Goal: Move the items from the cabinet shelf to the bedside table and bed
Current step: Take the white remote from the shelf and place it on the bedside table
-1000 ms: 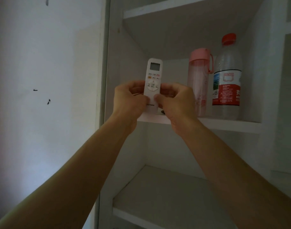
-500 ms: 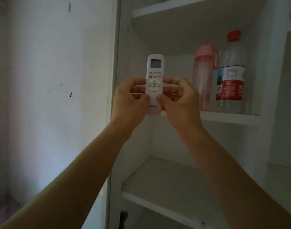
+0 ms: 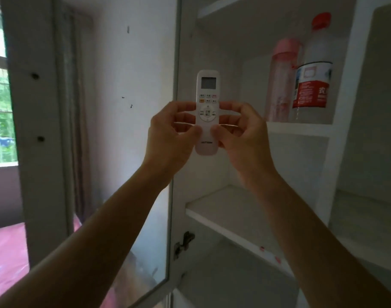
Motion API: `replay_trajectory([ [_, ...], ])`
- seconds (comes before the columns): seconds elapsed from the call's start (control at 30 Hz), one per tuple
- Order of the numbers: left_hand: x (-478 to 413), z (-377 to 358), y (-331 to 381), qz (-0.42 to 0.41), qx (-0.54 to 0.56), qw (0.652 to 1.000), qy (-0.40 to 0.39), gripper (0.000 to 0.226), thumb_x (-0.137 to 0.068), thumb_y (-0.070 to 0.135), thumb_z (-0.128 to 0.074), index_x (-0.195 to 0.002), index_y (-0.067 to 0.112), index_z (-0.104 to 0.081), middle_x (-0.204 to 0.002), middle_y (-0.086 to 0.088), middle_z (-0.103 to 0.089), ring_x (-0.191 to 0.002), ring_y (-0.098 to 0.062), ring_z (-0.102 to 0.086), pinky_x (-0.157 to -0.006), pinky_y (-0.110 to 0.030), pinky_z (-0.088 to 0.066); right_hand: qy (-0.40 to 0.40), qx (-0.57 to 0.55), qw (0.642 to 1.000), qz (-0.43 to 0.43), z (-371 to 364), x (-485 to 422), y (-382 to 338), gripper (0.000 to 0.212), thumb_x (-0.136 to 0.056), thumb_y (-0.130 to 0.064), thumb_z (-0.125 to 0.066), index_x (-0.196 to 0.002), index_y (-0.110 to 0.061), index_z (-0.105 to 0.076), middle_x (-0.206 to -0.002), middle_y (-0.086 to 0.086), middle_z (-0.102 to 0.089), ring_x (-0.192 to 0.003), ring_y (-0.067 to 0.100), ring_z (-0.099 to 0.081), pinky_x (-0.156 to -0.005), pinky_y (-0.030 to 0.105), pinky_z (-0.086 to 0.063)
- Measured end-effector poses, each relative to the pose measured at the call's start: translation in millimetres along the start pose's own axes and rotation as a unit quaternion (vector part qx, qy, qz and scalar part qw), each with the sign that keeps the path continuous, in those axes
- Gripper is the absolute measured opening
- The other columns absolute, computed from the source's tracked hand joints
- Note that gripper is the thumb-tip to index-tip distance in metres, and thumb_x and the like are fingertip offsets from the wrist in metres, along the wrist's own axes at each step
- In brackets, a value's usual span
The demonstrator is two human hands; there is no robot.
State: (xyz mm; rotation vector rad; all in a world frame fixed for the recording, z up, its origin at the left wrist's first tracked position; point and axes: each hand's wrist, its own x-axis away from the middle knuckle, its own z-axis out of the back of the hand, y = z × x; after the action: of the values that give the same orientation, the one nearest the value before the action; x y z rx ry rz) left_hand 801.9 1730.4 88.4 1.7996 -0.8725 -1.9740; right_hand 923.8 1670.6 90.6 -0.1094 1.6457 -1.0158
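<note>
The slim white plastic remote control [image 3: 207, 112] stands upright, its lower half pinched from both sides: left hand [image 3: 171, 135] and right hand [image 3: 242, 138] each close their grip on it. Beyond the right-hand grip, a pink translucent bottle [image 3: 281, 81] and a red-capped clear water bottle [image 3: 312, 70] stand on the white cabinet shelf [image 3: 301, 128].

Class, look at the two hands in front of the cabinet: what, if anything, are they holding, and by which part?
Both the left hand and right hand hold the white remote control upright, gripping its lower half by the side edges, thumbs on its face.
</note>
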Motion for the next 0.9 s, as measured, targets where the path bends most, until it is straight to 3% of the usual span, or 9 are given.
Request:
replay_trajectory([
  [0.13, 34.0, 15.9, 12.4, 0.005, -0.043, 0.999, 0.029, 0.037, -0.087, 0.004, -0.069, -0.122, 0.012, -0.061, -0.110, -0.006, -0.071, -0.098, -0.024, -0.071, -0.082, -0.043, -0.063, -0.029, -0.037, 0.999, -0.001, -4.9, 28.8, -6.5, 0.035, -0.091, -0.005, -0.068, -0.115, -0.028, -0.058, -0.115, 0.001, -0.070, -0.105, 0.018, -0.070, -0.080, 0.038, -0.065],
  [0.3, 62.9, 52.8, 27.3, 0.016, -0.100, 0.993, 0.061, 0.036, -0.084, 0.008, -0.070, -0.118, 0.015, -0.062, -0.105, -0.004, -0.072, -0.095, -0.022, -0.072, -0.079, -0.045, -0.063, -0.057, -0.055, 0.997, 0.005, -32.6, 54.8, -14.0, 0.036, -0.090, -0.010, -0.071, -0.120, -0.025, -0.058, -0.114, -0.004, -0.069, -0.103, 0.015, -0.070, -0.077, 0.031, -0.064],
  [0.47, 90.4, 101.9, 51.1, 0.014, -0.155, 0.983, 0.098, 0.041, -0.080, 0.013, -0.071, -0.120, 0.010, -0.062, -0.107, -0.007, -0.072, -0.097, -0.022, -0.072, -0.082, -0.048, -0.062, -0.100, -0.098, 0.990, 0.017, -74.3, 77.9, -31.6, 0.036, -0.089, -0.011, -0.073, -0.112, -0.033, -0.056, -0.109, -0.007, -0.070, -0.097, 0.011, -0.070, -0.074, 0.026, -0.063],
  [0.67, 121.2, 175.8, 78.5, 0.031, -0.212, 0.966, 0.146, 0.036, -0.083, 0.001, -0.070, -0.117, 0.012, -0.065, -0.100, -0.006, -0.073, -0.089, -0.022, -0.071, -0.076, -0.038, -0.063, -0.155, -0.170, 0.973, 0.006, -138.6, 112.6, -63.1, 0.037, -0.089, -0.011, -0.073, -0.121, -0.023, -0.057, -0.114, -0.003, -0.070, -0.098, 0.012, -0.070, -0.075, 0.022, -0.062],
  [0.8, 149.1, 235.0, 100.7, 0.048, -0.238, 0.954, 0.176, 0.037, -0.082, -0.001, -0.070, -0.116, 0.015, -0.066, -0.097, -0.004, -0.074, -0.087, -0.019, -0.072, -0.071, -0.032, -0.062, -0.192, -0.202, 0.960, -0.008, -189.1, 144.8, -89.4, 0.040, -0.089, -0.010, -0.073, -0.126, -0.016, -0.058, -0.117, 0.004, -0.070, -0.102, 0.017, -0.070, -0.079, 0.033, -0.064],
  [0.9, 174.7, 280.5, 121.1, 0.051, -0.250, 0.947, 0.194, 0.037, -0.081, 0.001, -0.072, -0.113, 0.019, -0.066, -0.097, -0.004, -0.074, -0.087, -0.021, -0.073, -0.076, -0.038, -0.063, -0.211, -0.221, 0.952, -0.012, -226.1, 175.6, -116.5, 0.039, -0.089, -0.010, -0.073, -0.124, -0.017, -0.058, -0.116, 0.005, -0.070, -0.103, 0.018, -0.070, -0.079, 0.036, -0.065],
])
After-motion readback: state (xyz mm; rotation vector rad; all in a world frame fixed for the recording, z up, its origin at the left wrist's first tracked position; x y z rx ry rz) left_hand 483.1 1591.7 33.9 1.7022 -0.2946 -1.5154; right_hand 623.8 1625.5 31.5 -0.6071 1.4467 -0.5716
